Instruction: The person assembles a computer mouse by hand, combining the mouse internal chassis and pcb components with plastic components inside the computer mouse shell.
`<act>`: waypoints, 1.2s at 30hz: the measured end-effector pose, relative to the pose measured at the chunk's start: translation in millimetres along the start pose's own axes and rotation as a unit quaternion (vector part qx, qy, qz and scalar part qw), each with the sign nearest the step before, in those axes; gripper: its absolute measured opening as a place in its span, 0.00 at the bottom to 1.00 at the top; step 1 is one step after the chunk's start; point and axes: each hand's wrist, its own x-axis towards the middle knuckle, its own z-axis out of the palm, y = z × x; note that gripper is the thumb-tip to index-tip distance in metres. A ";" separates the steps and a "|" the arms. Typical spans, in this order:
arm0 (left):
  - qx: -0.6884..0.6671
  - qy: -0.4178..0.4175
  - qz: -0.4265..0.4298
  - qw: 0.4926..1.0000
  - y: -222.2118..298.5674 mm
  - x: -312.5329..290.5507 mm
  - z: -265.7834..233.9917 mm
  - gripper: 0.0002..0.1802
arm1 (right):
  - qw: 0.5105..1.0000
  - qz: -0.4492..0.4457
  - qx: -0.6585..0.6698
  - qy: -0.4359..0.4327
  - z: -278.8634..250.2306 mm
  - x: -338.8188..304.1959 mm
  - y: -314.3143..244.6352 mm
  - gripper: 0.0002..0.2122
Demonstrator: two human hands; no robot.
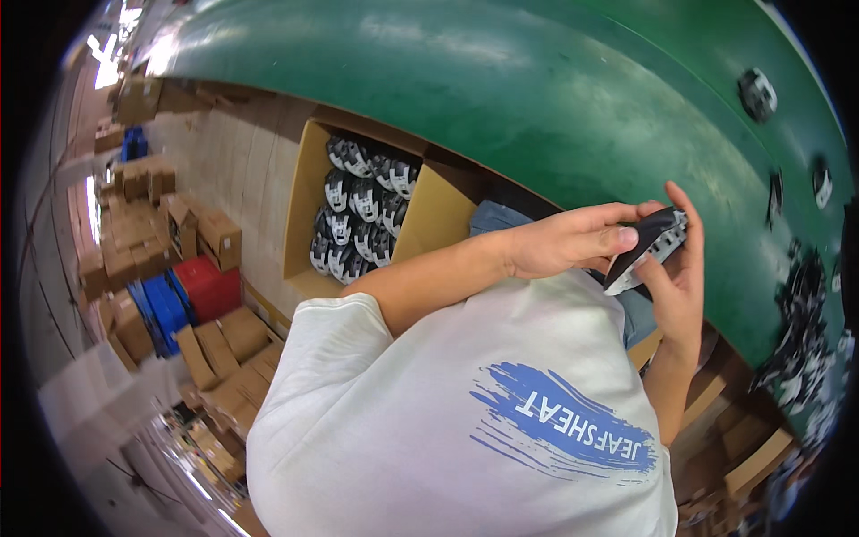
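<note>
Between my two hands is a curved moulded part (651,245), black on one side and pale grey with a row of small openings on the other. My left hand (573,240) grips its upper left side, thumb lying on the black face. From the right, my right hand (682,291) holds the same piece, its thumb on the lower edge and a finger stretched up behind. The piece is held tilted, by the edge of a green table (555,116). Fingers partly hide it.
Left of my arm stands an open cardboard box (438,208) with several black-and-silver moulded parts (365,199) in rows. Loose parts (759,95) lie on the table's far right, with a heap (801,327) nearer. Blue crates (161,309), a red crate (208,288) and cartons stand at left.
</note>
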 end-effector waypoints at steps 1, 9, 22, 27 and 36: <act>-0.001 0.008 0.014 1.000 -0.5 -7.3 -9.6 0.40 | 0.999 -0.017 -0.045 -0.025 7.0 6.1 1.7 0.41; -0.036 0.236 0.191 0.952 -14.2 -144.3 -138.7 0.28 | 0.983 0.037 -0.103 -0.149 24.0 42.1 13.3 0.41; 0.336 0.835 0.066 0.430 -17.1 -318.2 -411.9 0.40 | 0.998 0.047 -0.050 0.010 -27.0 26.7 47.1 0.25; 0.515 0.781 -0.018 0.354 2.2 -303.0 -463.9 0.31 | 0.998 0.031 -0.027 0.042 -27.2 4.2 43.8 0.24; 0.418 0.767 0.300 0.382 67.8 -229.8 -381.0 0.21 | 0.973 -0.039 -0.116 0.197 -84.6 16.7 44.6 0.18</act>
